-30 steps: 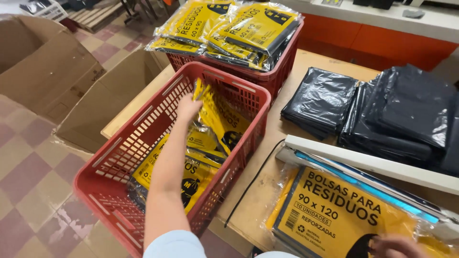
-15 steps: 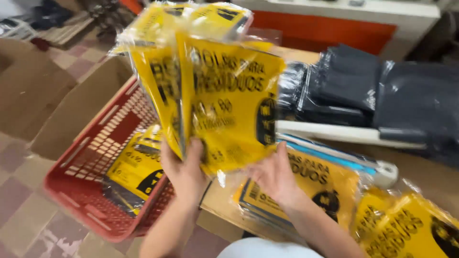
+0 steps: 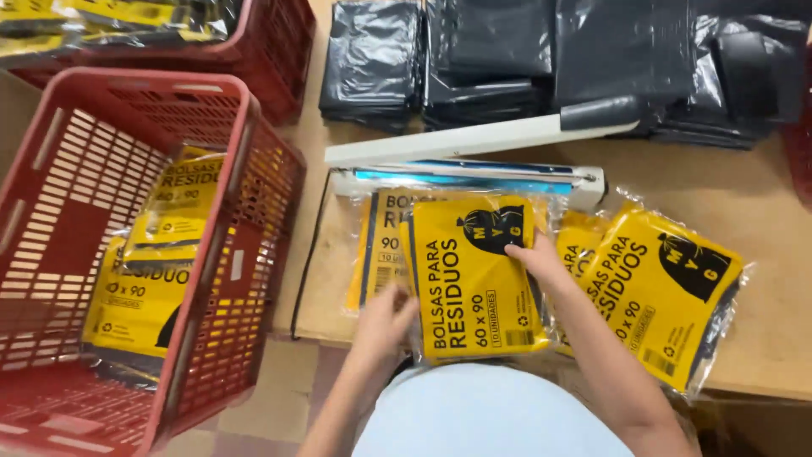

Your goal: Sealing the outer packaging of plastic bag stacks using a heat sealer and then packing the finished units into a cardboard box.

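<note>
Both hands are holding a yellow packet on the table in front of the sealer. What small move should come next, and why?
Probably slide the yellow packet forward so its far edge goes under the raised sealer arm. The left hand and right hand grip its two sides, it lies flat just before the sealer's blue strip, and the arm stands open.

You've got glossy plastic packets (image 3: 474, 283) – crinkly film – on a matt wooden surface (image 3: 761, 211); the basket (image 3: 203, 254) is rigid plastic.

A flat yellow packet of bags (image 3: 474, 283), clear-wrapped with black print and a black bag drawing at its 1 o'clock corner, lies on the wooden table's near edge, overlapping another yellow packet (image 3: 381, 245) at its 10 o'clock.
</note>
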